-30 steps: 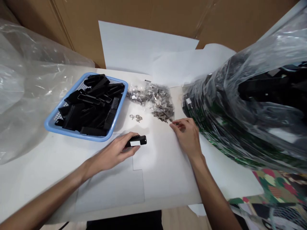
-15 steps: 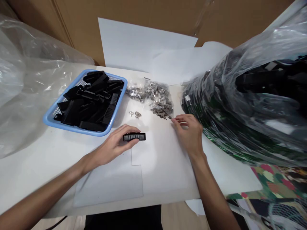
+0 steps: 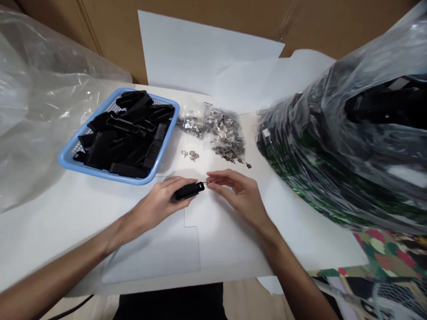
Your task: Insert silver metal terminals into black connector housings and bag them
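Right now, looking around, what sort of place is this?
It looks like a workbench for handling small parts by hand, perhaps in a workshop. A blue basket full of black parts, bagged metal pieces and a bulky clear sack on the white table suggest that.

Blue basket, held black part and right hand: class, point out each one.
Blue basket (image 3: 103,175): head view, on its front rim.
Held black part (image 3: 188,191): head view, middle of its visible surface.
Right hand (image 3: 244,191): head view, middle of the hand.
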The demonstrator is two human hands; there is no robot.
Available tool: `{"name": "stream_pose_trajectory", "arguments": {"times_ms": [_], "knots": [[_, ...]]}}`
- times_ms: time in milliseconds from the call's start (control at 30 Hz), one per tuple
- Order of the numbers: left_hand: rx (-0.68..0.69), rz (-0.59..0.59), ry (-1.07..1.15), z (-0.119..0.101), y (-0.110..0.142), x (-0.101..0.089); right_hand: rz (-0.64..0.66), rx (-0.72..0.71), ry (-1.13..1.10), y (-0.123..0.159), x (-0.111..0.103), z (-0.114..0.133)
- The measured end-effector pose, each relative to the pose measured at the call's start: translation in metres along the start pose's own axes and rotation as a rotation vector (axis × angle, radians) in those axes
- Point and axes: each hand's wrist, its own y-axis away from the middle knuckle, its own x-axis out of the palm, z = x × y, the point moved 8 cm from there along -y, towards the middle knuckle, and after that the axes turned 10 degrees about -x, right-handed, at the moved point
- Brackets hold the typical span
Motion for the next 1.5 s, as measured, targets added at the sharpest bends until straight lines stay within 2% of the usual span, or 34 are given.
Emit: {"name": "stream_pose_trajectory", "arguments": {"times_ms": [233, 500, 733, 900, 1100, 1167, 1267, 1367, 1500], "knots": [[0.045, -0.010, -0.007, -0.001, 0.003, 0.002, 0.013, 0.047, 0.091, 0.002, -0.001, 0.002], [0.074, 0.047, -0.065, -0.004, 0.007, 0.006, 0.045, -0.069, 0.147, 0.002, 0.008, 0.009], [0.064, -0.065, -0.061, -0.008, 0.008, -0.001, 0.043, -0.273, 0.225, 0.005, 0.012, 0.023], [0.069, -0.011, -0.115, -0.008, 0.009, 0.004, 0.017, -0.256, 0.294, 0.007, 0.014, 0.024], [0.084, -0.022, -0.200, -0.006, 0.010, 0.009, -0.015, -0.292, 0.477, 0.016, 0.025, 0.029], [0.087, -0.026, -0.217, -0.006, 0.010, 0.010, -0.018, -0.240, 0.457, 0.016, 0.025, 0.024], [0.125, -0.039, -0.268, -0.008, 0.011, 0.012, -0.031, -0.039, 0.323, 0.012, 0.020, 0.006], [0.211, -0.062, -0.346, -0.014, 0.013, 0.015, 0.024, 0.135, 0.202, 0.006, 0.020, -0.012], [0.262, -0.070, -0.386, -0.017, 0.014, 0.019, 0.060, 0.188, 0.174, 0.002, 0.022, -0.017]]}}
